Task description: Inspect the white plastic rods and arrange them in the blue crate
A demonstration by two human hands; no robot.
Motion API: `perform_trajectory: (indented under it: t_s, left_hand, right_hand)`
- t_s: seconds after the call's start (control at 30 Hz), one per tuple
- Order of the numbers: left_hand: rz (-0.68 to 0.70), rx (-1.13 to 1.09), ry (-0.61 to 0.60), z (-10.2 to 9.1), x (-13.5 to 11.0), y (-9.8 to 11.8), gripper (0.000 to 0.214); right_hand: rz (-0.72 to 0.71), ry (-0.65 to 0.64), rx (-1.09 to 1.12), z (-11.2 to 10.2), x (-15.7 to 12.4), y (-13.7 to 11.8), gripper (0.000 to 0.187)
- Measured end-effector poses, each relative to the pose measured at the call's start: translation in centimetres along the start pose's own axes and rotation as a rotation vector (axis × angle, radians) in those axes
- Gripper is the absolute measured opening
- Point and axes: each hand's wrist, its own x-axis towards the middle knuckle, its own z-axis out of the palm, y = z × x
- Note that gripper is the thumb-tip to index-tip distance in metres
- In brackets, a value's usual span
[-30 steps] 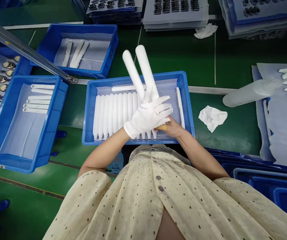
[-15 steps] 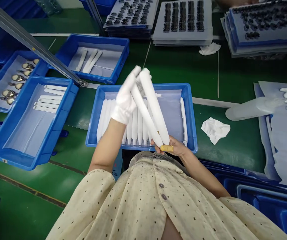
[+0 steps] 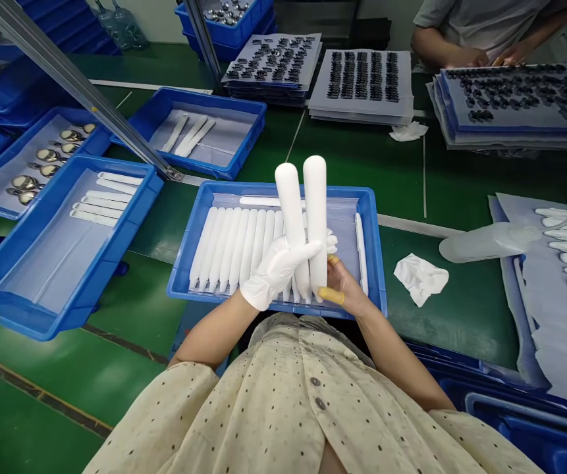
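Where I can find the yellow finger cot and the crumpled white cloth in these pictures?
yellow finger cot (image 3: pixel 331 295): head view, on its middle.
crumpled white cloth (image 3: pixel 420 279): head view, on its middle.

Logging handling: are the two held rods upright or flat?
Upright: both white rods stand on end between the gloved left hand and bare right hand.
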Motion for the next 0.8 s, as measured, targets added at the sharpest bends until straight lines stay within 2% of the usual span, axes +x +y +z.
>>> perform_trajectory:
  t_s: [0.1, 0.23, 0.37, 0.47, 0.6, 0.7, 0.8]
  left_hand:
    - [0.042, 0.071, 0.014, 0.1, 0.3, -0.1, 0.042]
    - [0.139, 0.061, 0.091, -0.6, 0.9, -0.3, 0.056]
    - [0.211, -0.079, 0.222, -1.4, 0.9, 0.1, 0.045]
    - [0.148, -0.121, 0.202, -1.2, 0.7, 0.4, 0.037]
    - [0.049, -0.184, 0.145, -0.6, 0.7, 0.1, 0.029]
    - [0.028, -0.249, 0.178, -0.4, 0.9, -0.1, 0.036]
    - [0.013, -0.291, 0.201, -0.5, 1.1, 0.1, 0.032]
  right_hand:
    - [-0.064, 0.143, -0.011, 0.7, 1.1, -1.1, 0.086]
    - [-0.107, 0.252, 0.059, 1.8, 1.8, -2.1, 0.075]
    - [0.04, 0.185, 0.385, 2.0, 1.8, -2.9, 0.058]
    - [0.12, 0.123, 0.545, 2.0, 1.8, -3.3, 0.054]
    - [0.146, 0.109, 0.637, 2.4, 2.0, -3.5, 0.052]
    - [0.144, 0.135, 0.666, 2.7, 2.2, -3.7, 0.049]
    - [0.143, 0.15, 0.654, 2.9, 2.3, -4.0, 0.049]
